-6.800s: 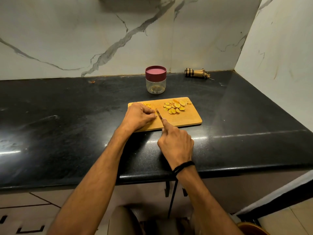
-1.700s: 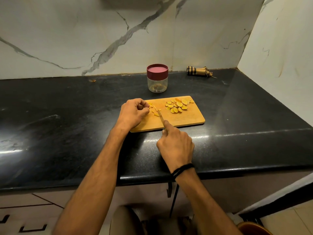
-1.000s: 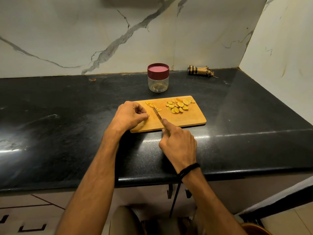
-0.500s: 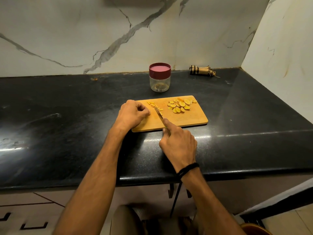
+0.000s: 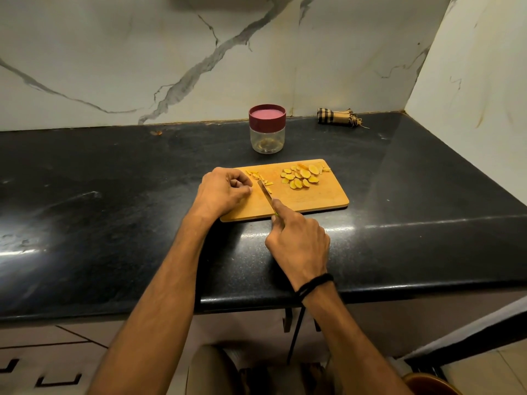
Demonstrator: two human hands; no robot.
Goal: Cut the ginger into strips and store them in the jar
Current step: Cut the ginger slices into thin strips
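Note:
A wooden cutting board (image 5: 313, 199) lies on the black counter. Round yellow ginger slices (image 5: 302, 176) are heaped at its far right, and a few cut ginger strips (image 5: 258, 176) lie near its far left. My right hand (image 5: 298, 243) grips a small knife (image 5: 265, 192), forefinger along the spine, blade down on the board. My left hand (image 5: 222, 192) rests on the board's left part with curled fingers, fingertips pinching a small ginger piece just left of the blade; the piece is mostly hidden. A clear jar (image 5: 267, 138) with its maroon lid on stands behind the board.
A rolled checked cloth (image 5: 338, 117) lies at the back right against the marble wall. A side wall bounds the counter (image 5: 114, 223) on the right. The counter's front edge runs under my forearms, with drawers below.
My left hand lifted off the board, then came back down beside the blade. The knife has stayed in nearly the same spot. A few more strips lie by the blade.

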